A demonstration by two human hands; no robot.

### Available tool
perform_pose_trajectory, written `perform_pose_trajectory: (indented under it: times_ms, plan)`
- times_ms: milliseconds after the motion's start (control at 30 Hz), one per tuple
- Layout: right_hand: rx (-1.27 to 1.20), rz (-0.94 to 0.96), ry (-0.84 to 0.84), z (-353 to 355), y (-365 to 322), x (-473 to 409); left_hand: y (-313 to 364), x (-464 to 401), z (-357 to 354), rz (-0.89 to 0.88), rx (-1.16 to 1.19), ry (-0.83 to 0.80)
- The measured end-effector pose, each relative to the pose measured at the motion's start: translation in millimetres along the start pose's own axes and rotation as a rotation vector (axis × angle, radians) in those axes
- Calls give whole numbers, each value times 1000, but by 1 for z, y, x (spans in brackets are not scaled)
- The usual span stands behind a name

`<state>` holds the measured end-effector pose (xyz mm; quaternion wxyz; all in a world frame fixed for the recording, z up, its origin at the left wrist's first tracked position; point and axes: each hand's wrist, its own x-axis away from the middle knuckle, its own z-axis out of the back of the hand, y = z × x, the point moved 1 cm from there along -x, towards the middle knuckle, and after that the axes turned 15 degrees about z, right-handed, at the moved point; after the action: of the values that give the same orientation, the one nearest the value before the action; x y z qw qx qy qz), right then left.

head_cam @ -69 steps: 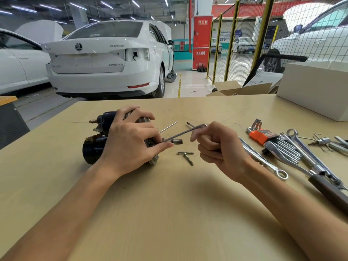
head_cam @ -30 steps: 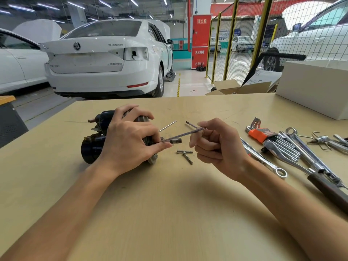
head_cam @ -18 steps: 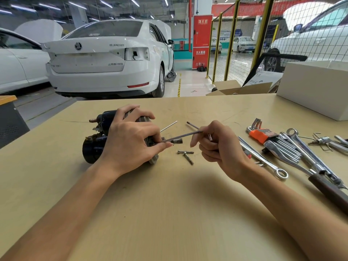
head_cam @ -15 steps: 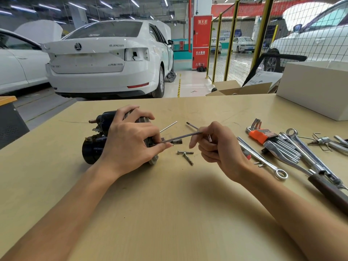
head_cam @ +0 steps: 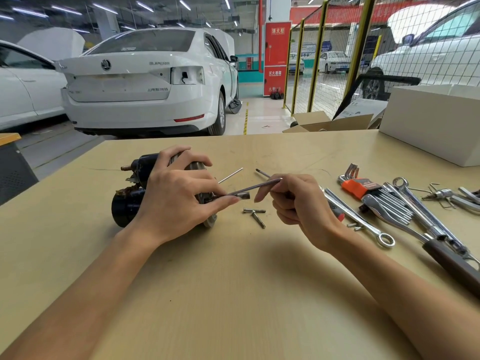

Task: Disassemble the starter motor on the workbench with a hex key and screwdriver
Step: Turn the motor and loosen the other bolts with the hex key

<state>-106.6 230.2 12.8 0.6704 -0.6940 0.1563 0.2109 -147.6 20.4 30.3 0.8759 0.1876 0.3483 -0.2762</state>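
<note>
The starter motor (head_cam: 135, 201) lies on its side on the worktop (head_cam: 233, 294), the left hand (head_cam: 176, 203) gripping its housing. The right hand (head_cam: 298, 206) pinches the hex key (head_cam: 255, 187), its tip at the motor's end. The motor looks heavy, rigid and liable to roll, so holding the body firmly seems right.

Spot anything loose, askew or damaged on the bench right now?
Nothing damaged. Two removed bolts lie loose and crossed on the workbench, beside the starter motor, and could roll. The wrenches on the right lie piled over one another.
</note>
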Motion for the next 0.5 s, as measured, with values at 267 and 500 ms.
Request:
perform_pose_trajectory:
  times_ms: [267, 500]
  plan:
    - [157, 13, 153, 1, 2, 0, 1, 0, 0, -8, 19, 43]
    - [316, -30, 201, 3, 8, -1, 2, -1, 1, 14, 17, 43]
